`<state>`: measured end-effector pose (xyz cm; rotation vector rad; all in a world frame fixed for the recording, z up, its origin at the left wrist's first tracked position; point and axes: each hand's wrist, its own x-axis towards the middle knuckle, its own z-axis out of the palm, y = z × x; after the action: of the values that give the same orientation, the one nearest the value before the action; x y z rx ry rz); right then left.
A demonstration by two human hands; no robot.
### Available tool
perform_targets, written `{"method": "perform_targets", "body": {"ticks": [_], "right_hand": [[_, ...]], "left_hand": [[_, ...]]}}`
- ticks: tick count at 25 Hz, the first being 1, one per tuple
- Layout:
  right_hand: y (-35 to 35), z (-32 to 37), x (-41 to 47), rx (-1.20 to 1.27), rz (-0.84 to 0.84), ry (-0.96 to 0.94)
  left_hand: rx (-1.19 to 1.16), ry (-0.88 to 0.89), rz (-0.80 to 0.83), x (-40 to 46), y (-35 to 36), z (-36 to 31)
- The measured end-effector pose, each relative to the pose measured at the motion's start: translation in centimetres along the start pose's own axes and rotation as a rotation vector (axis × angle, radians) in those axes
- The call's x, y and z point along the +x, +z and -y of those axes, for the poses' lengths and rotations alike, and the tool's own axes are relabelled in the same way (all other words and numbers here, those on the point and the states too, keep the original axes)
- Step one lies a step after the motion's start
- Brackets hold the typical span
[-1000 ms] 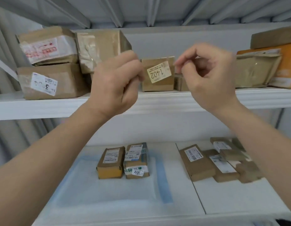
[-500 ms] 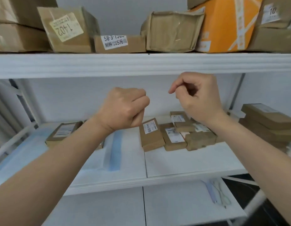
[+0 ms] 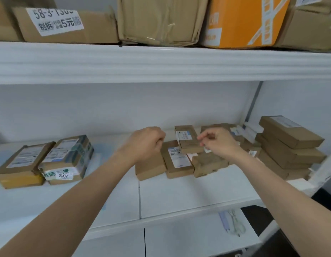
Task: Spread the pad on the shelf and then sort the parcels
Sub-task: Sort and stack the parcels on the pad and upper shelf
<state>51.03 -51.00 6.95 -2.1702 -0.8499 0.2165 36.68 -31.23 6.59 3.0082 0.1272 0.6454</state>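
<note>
head | right grip over small parcel | left grip fisted beside

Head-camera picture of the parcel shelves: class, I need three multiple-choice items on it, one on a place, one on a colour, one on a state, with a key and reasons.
1. Where does the parcel labelled 3012 sit?
A. at the left of the middle shelf
B. on the top shelf
C. on the lowest shelf

2. What colour is the bright box on the top shelf?
A. green
B. orange
C. red

3. How is the left hand?
A. flat on a parcel
B. gripping a parcel
C. curled into a fist, holding nothing

Key: 1 A, it stands beside another brown parcel at the left of the middle shelf. 2 B, its faces are orange with pale tape. 3 C, its fingers are folded in above the parcels, with nothing in them; the right hand hovers likewise over the flat parcels.
</note>
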Motion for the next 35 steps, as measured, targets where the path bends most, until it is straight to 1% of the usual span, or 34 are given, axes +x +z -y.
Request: {"method": "perform_targets", "body": {"ticks": [1,4,6,8,10,12,14,16,17,19,22,25,27,30,35], "right_hand": [[0.0,-1.1,1.0,-0.026,0.022,0.042],[0.1,-3.4,3.1,-0.071,0.078,0.115],[0.4,-4.3,4.0,-0.070,0.131,0.157],[1.0,-4.8,4.7,-0.070,0.171,0.185],[1.4,-5.5,5.7,-0.037,0.202,0.194],[1.4,-6.1,6.8,-0.026,0.251,0.183],[0.7,-7.0,8.1,-0.034,0.300,0.175],[-0.8,-8.3,9.6,-0.080,0.292,0.177],[-2.2,-9.3,10.5,-0.130,0.252,0.168],[-5.7,-11.9,11.8,-0.280,0.102,0.172],[-11.9,-16.3,12.6,-0.472,-0.111,0.269],[-17.4,-20.9,12.3,-0.597,-0.189,0.384],[-20.3,-24.0,12.0,-0.645,-0.160,0.480],[-22.9,-27.5,11.6,-0.569,-0.106,0.574],[-23.5,-29.5,10.8,-0.439,-0.065,0.655]], "left_hand": [[-0.108,-0.091,0.082,1.1,1.3,0.6],[-0.443,-0.348,0.133,3.0,5.2,1.1],[-0.629,-0.514,0.212,3.6,7.9,0.7],[-0.754,-0.609,0.313,3.9,10.2,0.4],[-0.776,-0.663,0.379,4.5,11.4,0.1],[-0.744,-0.691,0.388,5.4,11.9,-0.5],[-0.720,-0.697,0.337,6.7,11.6,-1.7],[-0.703,-0.676,0.289,8.4,10.8,-3.3],[-0.690,-0.655,0.270,9.6,10.6,-4.5],[-0.677,-0.602,0.228,12.5,10.7,-7.5],[-0.724,-0.531,0.216,16.8,11.9,-12.7],[-0.761,-0.480,0.255,19.8,13.7,-16.9],[-0.795,-0.494,0.286,21.0,15.2,-19.0],[-0.838,-0.545,0.329,21.8,16.8,-21.2],[-0.834,-0.573,0.369,21.5,17.2,-22.4]]}}
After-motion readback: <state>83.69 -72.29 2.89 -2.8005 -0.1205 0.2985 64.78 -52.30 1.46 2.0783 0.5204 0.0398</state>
